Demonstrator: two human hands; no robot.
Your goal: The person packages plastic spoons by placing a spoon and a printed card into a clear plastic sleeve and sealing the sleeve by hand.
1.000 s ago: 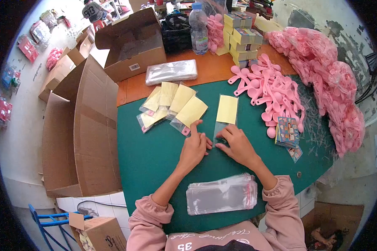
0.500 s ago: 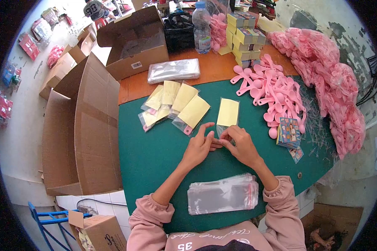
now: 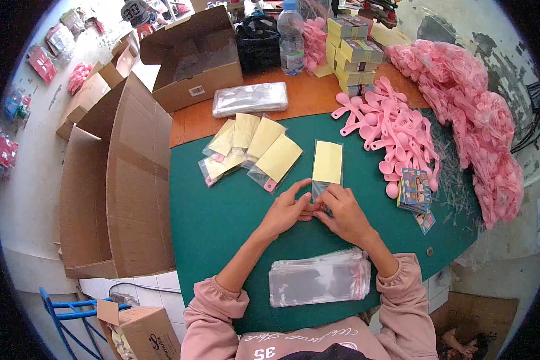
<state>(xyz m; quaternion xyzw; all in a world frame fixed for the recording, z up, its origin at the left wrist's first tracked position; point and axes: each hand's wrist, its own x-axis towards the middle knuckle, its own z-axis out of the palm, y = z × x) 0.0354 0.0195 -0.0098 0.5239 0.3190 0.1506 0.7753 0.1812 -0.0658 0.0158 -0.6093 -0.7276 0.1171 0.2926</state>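
A clear plastic bag with a yellow card (image 3: 328,162) in it lies on the green table mat. My right hand (image 3: 342,210) pinches the bag's lower end. My left hand (image 3: 287,210) is beside it, its fingers apart and their tips near the bag's bottom edge; it holds nothing that I can see. Several filled bags with yellow cards (image 3: 277,157) and pink pieces lie fanned at the upper left. Nearer my body is a stack of clear bags (image 3: 318,281). Pink spoons (image 3: 396,135) are heaped at the right, with printed cards (image 3: 414,189) below them.
Behind the mat are another pack of clear bags (image 3: 249,99), a water bottle (image 3: 291,39) and stacked cards (image 3: 353,57). Large bags of pink spoons (image 3: 480,114) line the right edge. Cardboard boxes (image 3: 139,186) stand at the left. A person (image 3: 139,13) is at the far upper left.
My right hand has shifted slightly down and right along the bag's lower end. My left hand has opened its fingers and come closer to the right one.
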